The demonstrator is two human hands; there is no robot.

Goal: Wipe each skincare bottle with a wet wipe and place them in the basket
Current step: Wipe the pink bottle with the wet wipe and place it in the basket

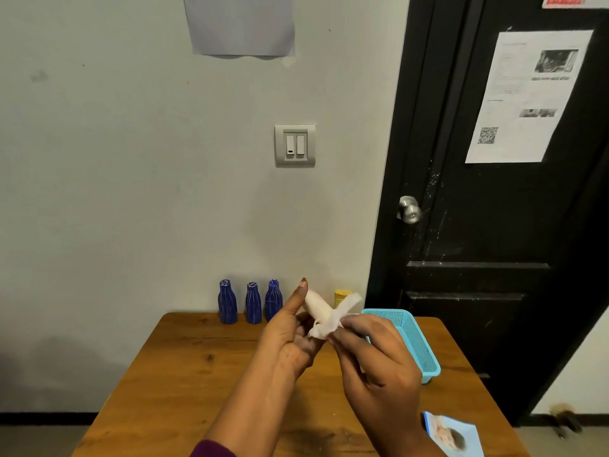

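I see my left hand (290, 338) holding a small white bottle (315, 307) above the wooden table (197, 357). Its forefinger stands straight up along the bottle's left side, and the lower fingers curl round the base, though the grip there is largely hidden. My right hand (372, 361) pinches a white wet wipe (333, 319) between thumb and fingertips. The wipe lies against the bottle's lower half and one loose end flares up past the fingers to the right. I cannot make out the bottle's cap or any label, since wipe and fingers cover them.

Beyond my left fingertips three blue bottles (253, 303) stand upright in a row at the table's far edge. A yellow bottle (341, 296) stands behind the wipe's raised end, with only its top showing. Just right of my right knuckles sits the blue mesh basket (418, 344), its near left part hidden by the hand, and I cannot see its contents. A wet wipe pack (454, 433) lies below my right wrist, cut off by the frame edge.
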